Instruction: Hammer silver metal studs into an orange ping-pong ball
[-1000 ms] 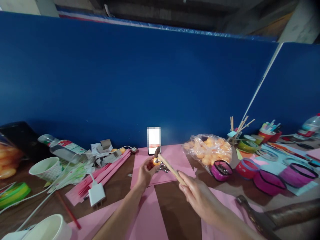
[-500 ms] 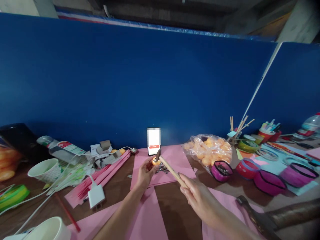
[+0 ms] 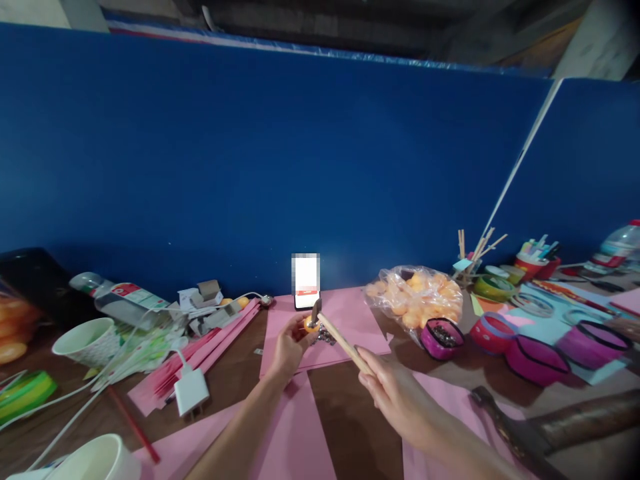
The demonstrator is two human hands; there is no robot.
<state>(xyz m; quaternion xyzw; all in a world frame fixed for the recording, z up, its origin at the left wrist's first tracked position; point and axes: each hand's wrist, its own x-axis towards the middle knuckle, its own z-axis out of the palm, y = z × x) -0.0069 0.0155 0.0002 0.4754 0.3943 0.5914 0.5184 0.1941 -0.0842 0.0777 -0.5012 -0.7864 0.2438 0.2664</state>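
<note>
My left hand [image 3: 290,347] is closed around a small orange ball [image 3: 309,325], holding it above pink paper [image 3: 280,320] in the middle of the table. My right hand [image 3: 383,387] grips the pale wooden handle of a hammer [image 3: 345,343]. The dark hammer head is at the ball; whether it touches cannot be made out. Several small shiny metal pieces [image 3: 326,335] lie on the paper just beyond my fingers. A lit phone [image 3: 307,287] stands upright behind the ball, its screen partly blurred.
To the right are a clear bag of orange balls [image 3: 417,297], a purple tub [image 3: 442,339] of small metal bits and a larger hammer [image 3: 515,427]. At left lie a white charger [image 3: 191,392], cables, a plastic bottle [image 3: 135,300] and paper cups [image 3: 87,340]. A blue partition [image 3: 300,147] stands behind.
Both hands stay nearly in place, with the hammer head still at the ball. The whole view has shifted slightly. At the far right edge, a blurred skin-toned shape has come into view.
</note>
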